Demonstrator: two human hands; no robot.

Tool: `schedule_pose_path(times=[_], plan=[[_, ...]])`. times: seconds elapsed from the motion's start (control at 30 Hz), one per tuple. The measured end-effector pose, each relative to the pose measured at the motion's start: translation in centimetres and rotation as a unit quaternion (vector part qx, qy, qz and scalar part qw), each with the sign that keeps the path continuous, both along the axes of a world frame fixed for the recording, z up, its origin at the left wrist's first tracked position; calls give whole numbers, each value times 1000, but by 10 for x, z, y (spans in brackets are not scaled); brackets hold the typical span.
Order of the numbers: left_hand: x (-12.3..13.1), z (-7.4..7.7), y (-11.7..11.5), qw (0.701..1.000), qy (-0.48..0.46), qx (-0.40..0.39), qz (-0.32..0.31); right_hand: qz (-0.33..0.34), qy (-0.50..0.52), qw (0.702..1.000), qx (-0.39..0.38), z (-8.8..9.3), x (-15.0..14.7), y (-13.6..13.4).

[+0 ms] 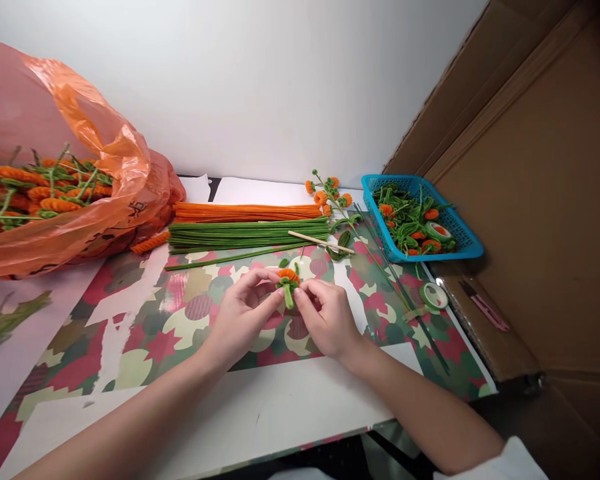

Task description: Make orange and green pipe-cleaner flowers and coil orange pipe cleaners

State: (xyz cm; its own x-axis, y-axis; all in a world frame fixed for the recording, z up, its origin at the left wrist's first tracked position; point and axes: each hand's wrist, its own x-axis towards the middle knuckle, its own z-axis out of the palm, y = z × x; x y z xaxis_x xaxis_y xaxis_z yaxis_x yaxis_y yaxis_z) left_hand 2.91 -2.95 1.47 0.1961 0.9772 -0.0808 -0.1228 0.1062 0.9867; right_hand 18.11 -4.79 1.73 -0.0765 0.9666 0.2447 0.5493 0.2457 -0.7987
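Between my two hands, above the patterned table cover, is a small pipe-cleaner flower (289, 279) with an orange top and green leaves and stem. My left hand (250, 303) pinches it from the left with thumb and forefinger. From the right, my right hand (325, 313) pinches its green part near the base. Just beyond my hands lie a bundle of green pipe cleaners (245, 235) and a bundle of orange pipe cleaners (250, 212). A thin wooden stick (320, 241) rests across the right end of the green ones.
An orange plastic bag (145, 180) full of orange and green pieces stands at left. At right are a blue basket (395, 253) of flower parts, a tape roll (435, 296) and pink-handled snips (485, 308). A finished-looking flower spray (333, 197) lies behind; cardboard (520, 200) walls the right side.
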Motion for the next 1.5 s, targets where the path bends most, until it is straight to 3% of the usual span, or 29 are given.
schedule_pose_path(times=[0.2,0.37,0.6,0.73,0.83,0.9,1.0,1.1,1.2,1.27,1.5], plan=[[-5,-6,0,986,92,140,-5,21,16,1000,-13,2,0,1],[-7,-2,1,978,127,161,-25,63,-57,996,33,5,6,6],[-13,6,7,949,224,194,-111,161,-261,939,155,8,19,12],[-15,11,11,922,269,229,-159,186,-306,913,197,6,21,13],[-16,12,12,912,283,245,-165,188,-306,915,184,6,20,13],[-16,11,12,921,271,227,-165,185,-286,929,148,8,20,13],[-14,9,9,962,183,146,-139,177,-197,961,73,11,21,13],[-9,7,7,994,62,25,-81,133,-64,989,27,13,21,13],[-5,4,6,999,-10,-47,-16,104,-17,994,3,10,16,10],[-4,2,6,999,-15,-50,-3,101,-35,994,-1,6,12,9],[-8,1,5,997,62,17,-52,85,-69,994,19,-3,5,9]])
